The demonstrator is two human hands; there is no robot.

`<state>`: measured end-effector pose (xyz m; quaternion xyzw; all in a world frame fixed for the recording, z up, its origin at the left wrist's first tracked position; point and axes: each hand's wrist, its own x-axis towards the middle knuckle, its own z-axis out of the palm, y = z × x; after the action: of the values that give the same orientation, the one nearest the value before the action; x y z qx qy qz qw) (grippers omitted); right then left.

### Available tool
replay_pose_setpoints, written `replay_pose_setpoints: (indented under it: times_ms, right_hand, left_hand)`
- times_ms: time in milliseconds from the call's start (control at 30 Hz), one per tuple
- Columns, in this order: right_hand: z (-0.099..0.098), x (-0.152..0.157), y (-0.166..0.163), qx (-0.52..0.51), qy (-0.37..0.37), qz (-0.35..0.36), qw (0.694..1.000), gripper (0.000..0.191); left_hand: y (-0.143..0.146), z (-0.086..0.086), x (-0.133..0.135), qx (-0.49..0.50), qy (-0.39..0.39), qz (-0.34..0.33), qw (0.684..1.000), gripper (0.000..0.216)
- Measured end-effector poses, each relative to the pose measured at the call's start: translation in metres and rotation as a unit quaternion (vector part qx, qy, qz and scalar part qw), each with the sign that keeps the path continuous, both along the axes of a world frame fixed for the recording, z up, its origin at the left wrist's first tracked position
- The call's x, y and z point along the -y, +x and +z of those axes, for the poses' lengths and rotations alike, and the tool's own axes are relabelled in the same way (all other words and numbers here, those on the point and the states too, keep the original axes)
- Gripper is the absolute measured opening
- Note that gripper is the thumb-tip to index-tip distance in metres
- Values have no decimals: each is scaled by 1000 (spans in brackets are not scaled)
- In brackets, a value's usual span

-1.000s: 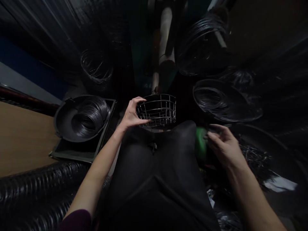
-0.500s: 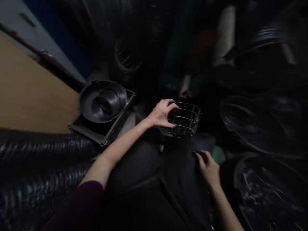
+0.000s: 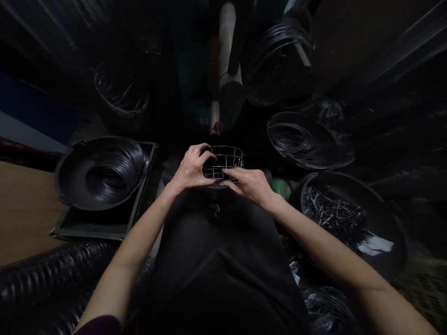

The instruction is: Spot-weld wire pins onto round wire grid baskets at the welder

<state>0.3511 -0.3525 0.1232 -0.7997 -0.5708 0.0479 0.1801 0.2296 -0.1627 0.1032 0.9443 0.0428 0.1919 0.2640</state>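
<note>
Both hands' grip (image 3: 219, 176) around wire basket (image 3: 225, 160)

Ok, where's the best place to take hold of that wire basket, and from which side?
Probably the top rim ring, from the sides. The wire basket sits upright with its mouth open, its wall a grid of thin wires. The left hand wraps the left rim; the right hand touches the near right wall.

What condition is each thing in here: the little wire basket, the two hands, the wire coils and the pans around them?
wire basket: upright on the lap, gripped from both sides.
left hand: closed on the basket's left rim.
right hand: fingers on the basket's front wires.
wire coil: wound, lying in a dark pan.
round pan: holds loose short wire pieces.
green thing: mostly hidden, cannot tell.
</note>
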Motion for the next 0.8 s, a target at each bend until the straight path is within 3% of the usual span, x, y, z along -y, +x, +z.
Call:
replay_pose_setpoints:
  times_ms: [100, 267, 533, 800]
  right_hand:
    - [1, 3, -10, 132, -43, 47, 989, 38]
    - [9, -3, -7, 238, -68, 55, 967, 40]
    - [8, -8, 5, 272, -40, 87, 958, 39]
    - [16, -16, 13, 275, -63, 93, 955, 37]
  left_hand:
    - [-2, -1, 2, 1, -14, 17, 1000, 60]
    - [1, 2, 0, 12, -45, 33, 998, 61]
    - [6, 2, -4, 39, -63, 44, 996, 61]
    - [13, 3, -10, 31, -54, 38, 997, 60]
